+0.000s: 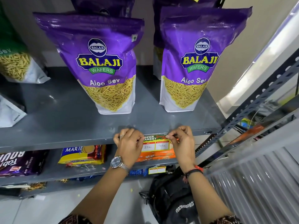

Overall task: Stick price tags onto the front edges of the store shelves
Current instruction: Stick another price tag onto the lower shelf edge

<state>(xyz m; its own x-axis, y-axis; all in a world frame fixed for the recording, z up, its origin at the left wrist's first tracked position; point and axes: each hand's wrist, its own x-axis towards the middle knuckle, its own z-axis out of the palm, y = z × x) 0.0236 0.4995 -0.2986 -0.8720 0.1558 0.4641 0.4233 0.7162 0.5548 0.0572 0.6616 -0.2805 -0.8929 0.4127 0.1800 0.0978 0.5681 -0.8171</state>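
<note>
A price tag with a green and orange header and two white boxes reading 80 and 40 hangs against the front edge of the grey metal shelf. My left hand pinches the tag's upper left corner. My right hand pinches its upper right corner against the shelf edge. Two purple Aloo Sev bags, one on the left and one on the right, stand upright on the shelf behind the tag. A second price tag is stuck on the edge of the shelf below.
Biscuit packs and a dark purple pack lie on the lower shelf. A black bag sits on the floor under my arms. A slotted metal upright and a corrugated shutter stand at the right.
</note>
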